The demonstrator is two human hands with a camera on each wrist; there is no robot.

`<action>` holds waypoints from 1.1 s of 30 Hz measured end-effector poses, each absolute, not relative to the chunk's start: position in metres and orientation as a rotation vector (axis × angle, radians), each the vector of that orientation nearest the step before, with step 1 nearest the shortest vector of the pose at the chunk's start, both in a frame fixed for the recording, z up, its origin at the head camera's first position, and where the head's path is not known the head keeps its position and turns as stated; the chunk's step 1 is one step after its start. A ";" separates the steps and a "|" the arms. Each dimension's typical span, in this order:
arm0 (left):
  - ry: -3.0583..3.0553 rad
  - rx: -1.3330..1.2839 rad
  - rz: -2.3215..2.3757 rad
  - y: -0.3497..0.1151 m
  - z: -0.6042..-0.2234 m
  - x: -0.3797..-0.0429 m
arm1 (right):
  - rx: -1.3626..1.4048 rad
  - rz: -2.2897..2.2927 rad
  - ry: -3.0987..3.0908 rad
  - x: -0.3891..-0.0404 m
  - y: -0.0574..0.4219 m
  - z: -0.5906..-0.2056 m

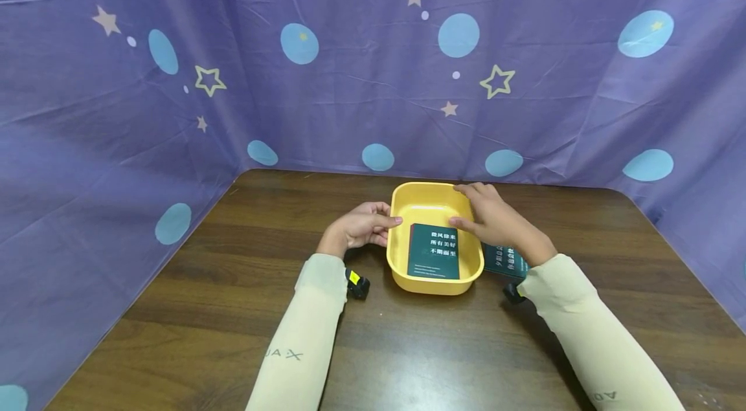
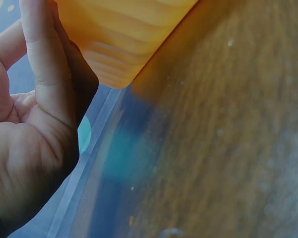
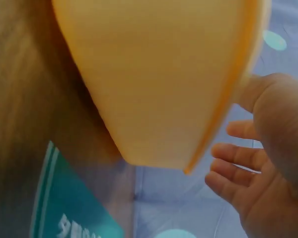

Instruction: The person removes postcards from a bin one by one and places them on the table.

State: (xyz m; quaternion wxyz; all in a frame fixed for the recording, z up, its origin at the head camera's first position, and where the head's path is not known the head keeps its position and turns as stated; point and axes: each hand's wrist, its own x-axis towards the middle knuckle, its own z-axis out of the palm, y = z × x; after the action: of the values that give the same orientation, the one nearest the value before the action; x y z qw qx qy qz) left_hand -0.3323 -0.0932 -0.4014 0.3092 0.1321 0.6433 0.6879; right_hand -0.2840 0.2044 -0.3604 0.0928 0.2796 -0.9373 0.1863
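Nearest to us are two pale sleeves, and past them the brown surface. On it sits the yellow tub, with a green book lying flat inside at the near end. The left hand pinches the tub's left side, thumb over the rim and fingers outside. The right hand is at the other side, its fingers spread loosely and its thumb over the inside. We can't quite tell if that thumb touches the tub, as the right wrist view is blurry.

The other book lies just right of the tub, partly hidden under the right hand. We think the step now is to steady the tub with one book in it. The next move seems to call for the left hand to hold firm and the right to pick its grip. The left fingertips are cut off in the left wrist view. Farthest off hangs a purple cloth.
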 end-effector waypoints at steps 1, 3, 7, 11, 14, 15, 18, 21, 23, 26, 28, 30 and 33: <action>1.702 0.351 1.814 -0.093 -0.401 -0.332 | 0.833 0.553 -2.788 -0.283 0.202 -0.361; 1.703 0.353 1.810 -0.093 -0.401 -0.332 | 0.842 0.563 -2.800 -0.281 0.197 -0.362; 1.695 0.350 1.814 -0.093 -0.400 -0.332 | 0.879 0.589 -2.809 -0.279 0.189 -0.364; 1.694 0.348 1.817 -0.093 -0.400 -0.332 | 0.922 0.599 -2.830 -0.279 0.183 -0.367; 1.693 0.343 1.814 -0.093 -0.399 -0.332 | 0.959 0.604 -2.866 -0.279 0.180 -0.370; 1.691 0.342 1.813 -0.093 -0.400 -0.332 | 0.966 0.599 -2.880 -0.279 0.179 -0.371; 1.687 0.348 1.811 -0.093 -0.400 -0.332 | 0.989 0.568 -2.916 -0.279 0.177 -0.373; 1.690 0.350 1.810 -0.093 -0.401 -0.332 | 0.997 0.492 -2.946 -0.278 0.175 -0.375; 1.691 0.344 1.810 -0.093 -0.402 -0.332 | 1.004 0.423 -2.963 -0.277 0.174 -0.375; 1.690 0.339 1.809 -0.093 -0.402 -0.333 | 1.002 0.294 -2.990 -0.276 0.171 -0.376; 1.690 0.342 1.808 -0.093 -0.403 -0.333 | 1.001 0.194 -3.007 -0.275 0.169 -0.376; 1.691 0.347 1.807 -0.093 -0.402 -0.333 | 0.991 0.105 -3.030 -0.275 0.167 -0.376; 1.694 0.350 1.809 -0.094 -0.402 -0.332 | 0.983 -0.007 -3.057 -0.274 0.164 -0.376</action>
State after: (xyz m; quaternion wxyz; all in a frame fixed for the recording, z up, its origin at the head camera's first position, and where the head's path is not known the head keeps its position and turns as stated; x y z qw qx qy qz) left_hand -0.3324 -0.0936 -0.4016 0.3140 0.1327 0.6425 0.6863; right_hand -0.2742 0.1645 -0.3757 -0.0349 0.3060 -0.9514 -0.0022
